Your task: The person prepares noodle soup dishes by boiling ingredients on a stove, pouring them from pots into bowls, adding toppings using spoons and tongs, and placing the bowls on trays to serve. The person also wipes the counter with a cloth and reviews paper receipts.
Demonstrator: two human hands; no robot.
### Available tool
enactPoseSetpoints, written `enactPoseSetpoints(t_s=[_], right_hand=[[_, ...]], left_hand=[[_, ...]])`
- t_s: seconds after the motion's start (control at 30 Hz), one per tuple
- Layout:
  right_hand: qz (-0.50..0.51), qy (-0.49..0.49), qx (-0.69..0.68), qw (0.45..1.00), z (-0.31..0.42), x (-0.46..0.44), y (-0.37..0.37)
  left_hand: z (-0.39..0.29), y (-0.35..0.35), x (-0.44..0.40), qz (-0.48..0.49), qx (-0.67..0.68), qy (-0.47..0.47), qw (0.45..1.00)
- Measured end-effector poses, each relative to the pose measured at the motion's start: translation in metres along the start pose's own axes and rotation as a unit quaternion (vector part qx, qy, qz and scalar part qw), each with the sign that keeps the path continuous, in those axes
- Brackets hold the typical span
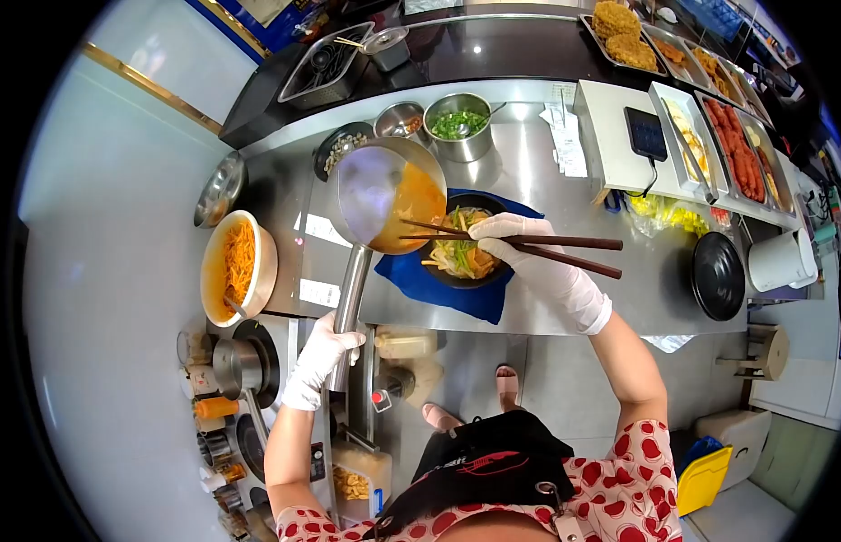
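Gloved in white, my left hand [327, 355] is closed round the long metal handle of a saucepan [371, 181]. The pan is tilted towards the right, and orange broth [415, 206] lies in its right side. Its rim is over the left edge of a black bowl [479, 282], which holds noodles with green vegetables [466, 257]. In my right hand [520, 244], also gloved, is a pair of dark chopsticks [565, 241]. Their tips reach left past the bowl to the pan's right side; whether they touch it I cannot tell. A blue cloth [479, 305] lies beneath the bowl.
Behind the pan stand a metal pot of chopped greens [482, 144], a small metal bowl [384, 116] and a black dish [323, 155]. A white tub of shredded carrot [266, 271] is at left. Food trays [755, 194], a phone [647, 134] and a black plate [717, 275] are at right.
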State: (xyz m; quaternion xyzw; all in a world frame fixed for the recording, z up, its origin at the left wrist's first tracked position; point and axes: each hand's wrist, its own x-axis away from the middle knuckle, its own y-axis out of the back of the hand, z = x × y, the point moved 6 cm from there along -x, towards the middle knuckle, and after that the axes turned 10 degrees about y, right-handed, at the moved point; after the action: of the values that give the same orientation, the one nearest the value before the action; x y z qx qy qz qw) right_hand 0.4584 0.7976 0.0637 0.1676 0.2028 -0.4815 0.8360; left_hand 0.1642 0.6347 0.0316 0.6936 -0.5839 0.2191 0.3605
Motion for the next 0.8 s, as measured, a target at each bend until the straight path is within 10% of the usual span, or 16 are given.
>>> enactPoseSetpoints(t_s=[0.8], right_hand=[[-0.083, -0.014, 0.042, 0.996, 0.013, 0.001, 0.041]], left_hand=[[-0.012, -0.012, 0.005, -0.010, -0.075, -0.027, 0.997]])
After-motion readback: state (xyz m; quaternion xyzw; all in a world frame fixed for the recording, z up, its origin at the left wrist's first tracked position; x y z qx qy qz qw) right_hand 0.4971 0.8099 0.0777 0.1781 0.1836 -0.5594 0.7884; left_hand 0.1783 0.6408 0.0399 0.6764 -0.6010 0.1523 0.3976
